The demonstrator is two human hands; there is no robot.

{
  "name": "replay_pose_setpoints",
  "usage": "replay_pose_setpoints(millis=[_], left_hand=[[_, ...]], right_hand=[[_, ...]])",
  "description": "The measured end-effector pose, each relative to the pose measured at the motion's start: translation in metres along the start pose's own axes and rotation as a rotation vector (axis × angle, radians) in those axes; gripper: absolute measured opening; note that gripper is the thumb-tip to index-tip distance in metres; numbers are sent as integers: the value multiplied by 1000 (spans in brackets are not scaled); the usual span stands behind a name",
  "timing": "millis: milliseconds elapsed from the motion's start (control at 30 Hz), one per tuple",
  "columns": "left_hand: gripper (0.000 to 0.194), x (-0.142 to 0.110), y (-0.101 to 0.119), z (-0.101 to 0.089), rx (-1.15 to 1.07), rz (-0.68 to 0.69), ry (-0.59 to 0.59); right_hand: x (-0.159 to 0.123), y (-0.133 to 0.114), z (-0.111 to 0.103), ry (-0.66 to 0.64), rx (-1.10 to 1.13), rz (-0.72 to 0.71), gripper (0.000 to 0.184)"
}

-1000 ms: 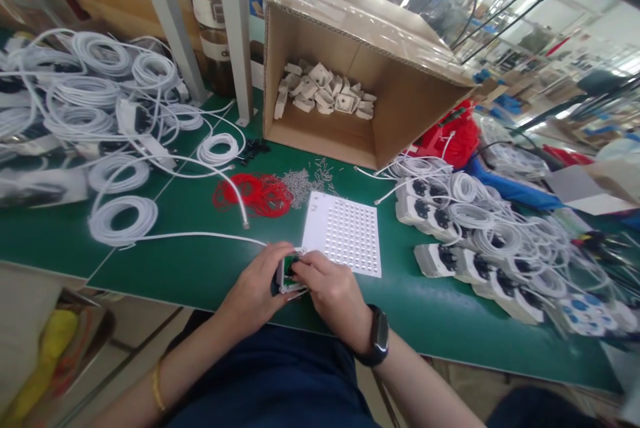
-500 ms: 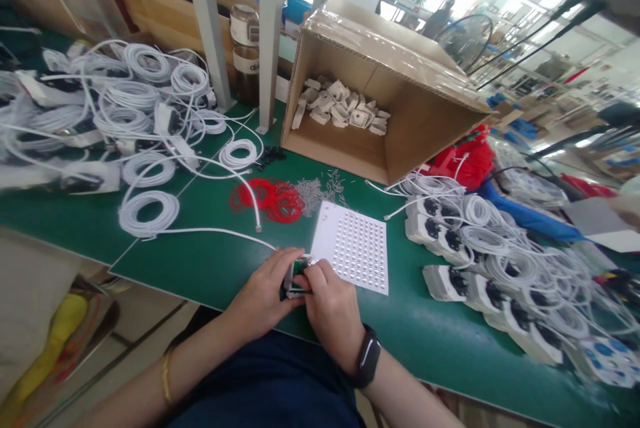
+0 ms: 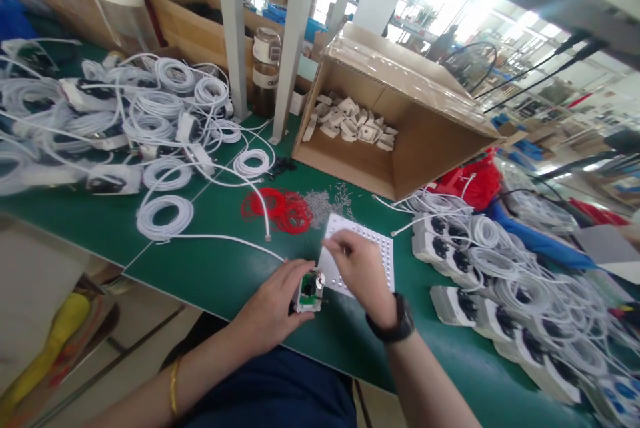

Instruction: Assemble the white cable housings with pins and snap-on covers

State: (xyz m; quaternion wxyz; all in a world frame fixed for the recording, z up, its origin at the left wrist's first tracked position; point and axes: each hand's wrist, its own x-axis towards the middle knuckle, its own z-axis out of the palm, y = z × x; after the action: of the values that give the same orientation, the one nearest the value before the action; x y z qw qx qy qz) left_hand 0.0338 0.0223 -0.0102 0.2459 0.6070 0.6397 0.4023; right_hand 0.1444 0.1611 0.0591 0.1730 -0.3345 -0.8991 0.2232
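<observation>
My left hand point(image 3: 273, 301) is wrapped round a small white housing with a green circuit board point(image 3: 309, 296) and black parts inside. A white cable point(image 3: 230, 239) runs from a coil at the left to behind this hand. My right hand point(image 3: 361, 267) hovers over a white sheet with rows of shiny round dots point(image 3: 388, 261). Its fingers are curled together in a pinch; what is between them, if anything, I cannot make out. Just beyond the sheet lie loose small screws point(image 3: 317, 207) and a tangle of red rings point(image 3: 280, 208).
An open cardboard box point(image 3: 350, 168) with white housing parts point(image 3: 367, 131) lies on its side at the back. Coiled white cables point(image 3: 155, 115) pile up at the left. White units with black parts point(image 3: 453, 305) line the right. Grey posts point(image 3: 295, 48) and a bottle point(image 3: 265, 75) stand behind.
My right hand has left the circuit board in the housing and moved right, over the dotted sheet. My left hand still holds the housing, its board now more exposed. The view has shifted.
</observation>
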Motion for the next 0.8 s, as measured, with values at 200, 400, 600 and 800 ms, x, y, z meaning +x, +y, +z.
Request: replay_pose_setpoints(millis=[200, 400, 600, 800], left_hand=[[66, 0, 0, -2, 11, 4, -40], [74, 2, 2, -3, 40, -32, -97], [79, 2, 1, -4, 65, 14, -126], [71, 3, -1, -3, 101, 67, -149]], right_hand=[[132, 3, 39, -138, 41, 67, 8], [178, -12, 86, -266, -10, 26, 15], [153, -13, 62, -144, 72, -15, 11], [95, 0, -5, 98, 537, 140, 18]])
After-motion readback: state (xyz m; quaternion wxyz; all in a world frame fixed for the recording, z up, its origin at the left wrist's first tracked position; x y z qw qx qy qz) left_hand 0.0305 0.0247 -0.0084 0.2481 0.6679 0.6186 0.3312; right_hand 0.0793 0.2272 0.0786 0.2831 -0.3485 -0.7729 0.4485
